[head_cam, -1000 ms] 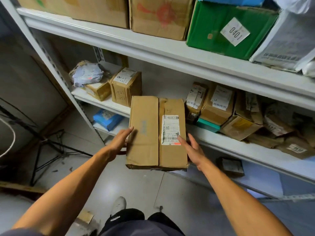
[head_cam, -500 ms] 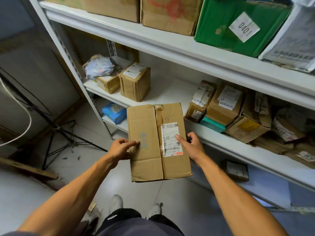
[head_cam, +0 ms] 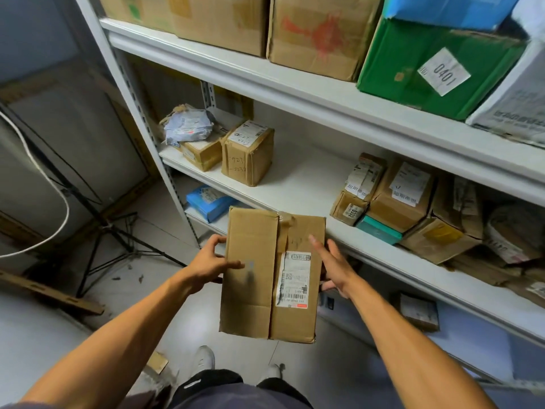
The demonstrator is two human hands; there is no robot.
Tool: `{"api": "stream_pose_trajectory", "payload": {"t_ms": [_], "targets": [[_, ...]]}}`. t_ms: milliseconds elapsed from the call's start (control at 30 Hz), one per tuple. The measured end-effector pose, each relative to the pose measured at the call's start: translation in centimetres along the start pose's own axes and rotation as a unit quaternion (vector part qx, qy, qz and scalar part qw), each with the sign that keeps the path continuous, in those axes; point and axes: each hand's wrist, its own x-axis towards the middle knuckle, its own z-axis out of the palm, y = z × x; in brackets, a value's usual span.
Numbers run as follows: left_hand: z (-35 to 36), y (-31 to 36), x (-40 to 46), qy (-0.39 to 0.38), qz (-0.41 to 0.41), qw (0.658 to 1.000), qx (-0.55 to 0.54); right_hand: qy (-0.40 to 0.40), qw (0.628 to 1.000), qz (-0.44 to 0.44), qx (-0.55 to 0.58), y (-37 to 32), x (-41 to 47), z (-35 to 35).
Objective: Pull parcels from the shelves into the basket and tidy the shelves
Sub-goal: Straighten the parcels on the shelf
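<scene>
Held parcel: a long brown cardboard parcel (head_cam: 272, 276) is between the two hands, in the air in front of the shelves, with its taped seam running lengthwise and its white shipping label (head_cam: 293, 278) on the half nearer the right hand.
Left hand: the left hand (head_cam: 211, 262) grips the parcel's left edge, thumb lying across the top face and fingers curled around the side.
Right hand: the right hand (head_cam: 333, 267) holds the parcel's right edge; its thumb lies fairly straight on the top face beside the label, and its other fingers go under the box, mostly hidden.
Middle shelf: the white middle shelf (head_cam: 298, 184) lies just beyond the hands, its front lip close behind the parcel's far end.
Beyond the left hand: a small upright carton (head_cam: 247, 156) stands on that shelf, touching a lower box (head_cam: 200, 153) topped by a crumpled grey mailer bag (head_cam: 187, 128).
Beyond the right hand: a crowded row of small labelled cartons (head_cam: 398, 196) leans together, with a teal box (head_cam: 379, 230) under them.
Above the hands: large brown cartons (head_cam: 321, 33) and a green box (head_cam: 424, 72) marked 0401 are on the top shelf.
Below the left hand: a blue packet (head_cam: 208, 200) lies on a lower shelf, partly behind the parcel's far corner.
Below the right hand: a small dark parcel (head_cam: 418, 311) lies on the lowest shelf.
Basket: cannot tell where it is.
</scene>
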Motion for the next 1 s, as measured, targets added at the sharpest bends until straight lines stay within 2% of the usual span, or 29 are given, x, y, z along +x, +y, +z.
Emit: {"api": "stream_pose_trajectory", "payload": {"t_ms": [167, 333, 633, 767, 900, 1000], "targets": [[-0.4, 0.0, -0.6, 0.051, -0.021, 0.996, -0.073, -0.025, 0.996, 0.028, 0.084, 0.2, 0.4, 0.8], [-1.4, -1.1, -1.1, 0.06, -0.034, 0.99, -0.122, -0.011, 0.994, 0.039, 0.102, 0.3, 0.3, 1.8], [-4.6, -2.7, -1.5, 0.017, -0.043, 0.993, -0.111, -0.032, 0.995, 0.066, 0.072, 2.6, 1.3, 3.4], [-5.4, -3.2, -2.4, 0.043, -0.049, 0.989, -0.131, -0.064, 0.988, 0.09, 0.107, 2.9, 1.1, 4.6], [-6.4, -4.5, -3.1, 0.035, -0.08, 0.989, -0.118, -0.08, 0.98, 0.108, 0.147, 3.0, 1.5, 5.9], [-6.9, -5.7, -3.3, 0.041, -0.089, 0.983, -0.155, -0.066, 0.977, 0.132, 0.155, 2.9, 2.4, 6.8]]}}
